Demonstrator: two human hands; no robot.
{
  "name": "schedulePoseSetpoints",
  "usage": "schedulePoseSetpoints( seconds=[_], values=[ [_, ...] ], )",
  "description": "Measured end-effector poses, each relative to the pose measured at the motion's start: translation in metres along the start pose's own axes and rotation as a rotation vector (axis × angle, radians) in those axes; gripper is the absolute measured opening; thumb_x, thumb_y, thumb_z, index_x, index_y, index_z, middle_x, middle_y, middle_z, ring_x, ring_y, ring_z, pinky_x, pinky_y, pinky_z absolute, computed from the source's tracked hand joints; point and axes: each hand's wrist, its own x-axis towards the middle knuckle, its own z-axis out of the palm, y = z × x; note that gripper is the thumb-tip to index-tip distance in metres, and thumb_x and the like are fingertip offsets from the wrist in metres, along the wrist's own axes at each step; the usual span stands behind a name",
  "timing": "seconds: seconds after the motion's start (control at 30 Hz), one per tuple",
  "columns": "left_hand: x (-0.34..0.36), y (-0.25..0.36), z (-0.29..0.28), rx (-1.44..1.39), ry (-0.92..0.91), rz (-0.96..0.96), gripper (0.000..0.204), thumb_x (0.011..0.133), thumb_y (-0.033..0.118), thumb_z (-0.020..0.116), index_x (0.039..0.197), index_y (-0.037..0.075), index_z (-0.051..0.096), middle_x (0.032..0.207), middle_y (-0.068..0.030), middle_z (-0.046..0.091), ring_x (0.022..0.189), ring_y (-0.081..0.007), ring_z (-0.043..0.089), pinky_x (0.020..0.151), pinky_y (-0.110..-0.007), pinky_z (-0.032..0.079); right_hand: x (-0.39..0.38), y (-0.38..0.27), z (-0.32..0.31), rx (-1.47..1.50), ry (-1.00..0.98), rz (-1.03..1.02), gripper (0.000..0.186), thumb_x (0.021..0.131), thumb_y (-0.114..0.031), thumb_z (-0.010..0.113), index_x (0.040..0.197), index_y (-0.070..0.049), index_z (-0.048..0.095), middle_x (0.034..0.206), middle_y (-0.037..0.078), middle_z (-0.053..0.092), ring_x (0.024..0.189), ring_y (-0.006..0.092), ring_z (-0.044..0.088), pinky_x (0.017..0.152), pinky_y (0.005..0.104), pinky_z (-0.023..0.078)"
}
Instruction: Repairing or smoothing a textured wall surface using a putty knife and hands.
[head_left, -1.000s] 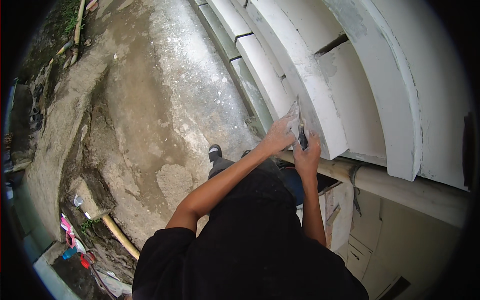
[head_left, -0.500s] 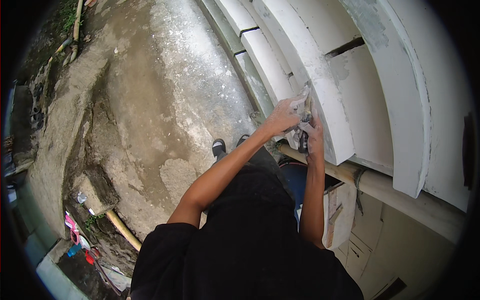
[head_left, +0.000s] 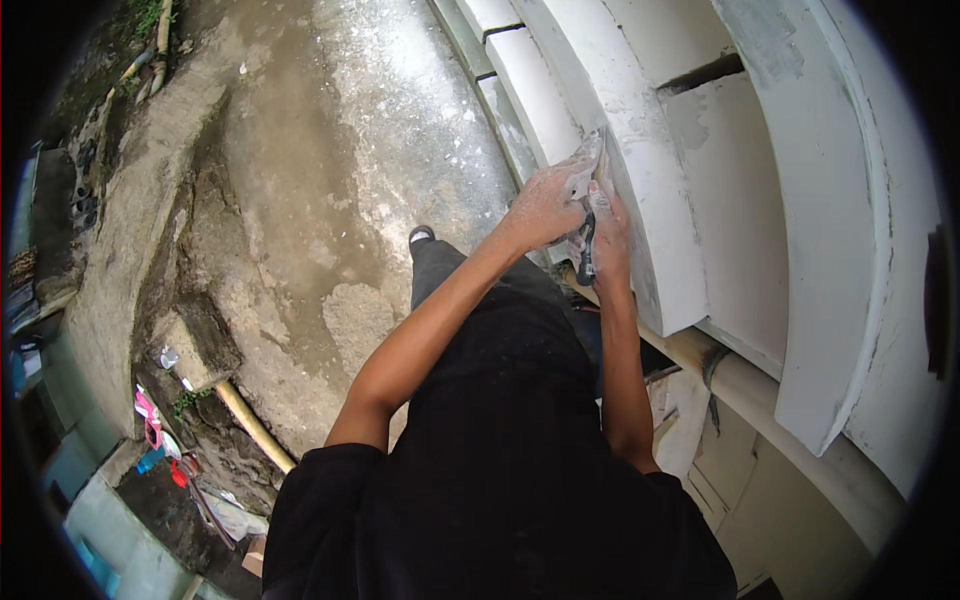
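Observation:
Both hands meet beside the white curved ledge (head_left: pixel 655 190), dusted with white powder or paste. My right hand (head_left: pixel 612 240) is wrapped round the black handle of a putty knife (head_left: pixel 587 262). Its pale blade end points up and away, and fingers partly hide it. From the left, my left hand (head_left: pixel 545 205) reaches in with bent fingers pressed at the blade end of the same tool. Whether a second, smaller thing sits between those fingers cannot be made out.
Stepped white ledges (head_left: pixel 720 150) curve along the right. A bamboo pole (head_left: pixel 745 390) runs below them. On the left lies a stained concrete floor (head_left: pixel 290 200) with a raised broken edge, a stone block (head_left: pixel 195 350) and scattered litter (head_left: pixel 150 420). My shoe (head_left: pixel 421 235) shows ahead.
My hands, still together on the tool, have shifted slightly left and nearer the ledge's side. The view has turned a little, and one shoe has gone out of sight behind my leg.

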Motion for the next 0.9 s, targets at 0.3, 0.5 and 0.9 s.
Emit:
schedulePoseSetpoints(
  seconds=[0.3, 0.5, 0.9],
  values=[
    [0.013, -0.006, -0.009, 0.056, -0.082, 0.036, 0.053, 0.073, 0.0, 0.051, 0.125, -0.007, 0.052, 0.13, -0.0303, 0.05, 0.121, -0.0419, 0.049, 0.104, -0.041, 0.04, 0.007, 0.012, 0.024, -0.104, 0.145, -0.145, 0.038, 0.101, -0.029, 0.046, 0.108, 0.006, 0.059, 0.089, 0.005, 0.059, 0.083, 0.0117, 0.05, 0.076, 0.0277, 0.043],
    [0.028, -0.003, -0.031, 0.053, -0.155, 0.035, 0.056, 0.072, 0.0, 0.05, 0.127, -0.006, 0.051, 0.129, -0.0299, 0.05, 0.119, -0.0428, 0.05, 0.103, -0.042, 0.04, 0.012, 0.009, 0.043, -0.146, 0.198, -0.177, 0.038, 0.102, -0.027, 0.045, 0.107, 0.008, 0.058, 0.09, 0.007, 0.06, 0.084, 0.0124, 0.05, 0.077, 0.0282, 0.043],
    [0.021, -0.011, -0.02, 0.011, -0.089, 0.099, 0.053, 0.069, 0.004, 0.055, 0.122, -0.004, 0.054, 0.123, -0.0264, 0.056, 0.111, -0.0425, 0.054, 0.097, -0.043, 0.044, 0.008, 0.003, 0.043, -0.212, 0.246, -0.17, 0.038, 0.102, -0.027, 0.045, 0.101, 0.008, 0.059, 0.08, 0.007, 0.058, 0.077, 0.0128, 0.049, 0.071, 0.0306, 0.043]
  ],
)
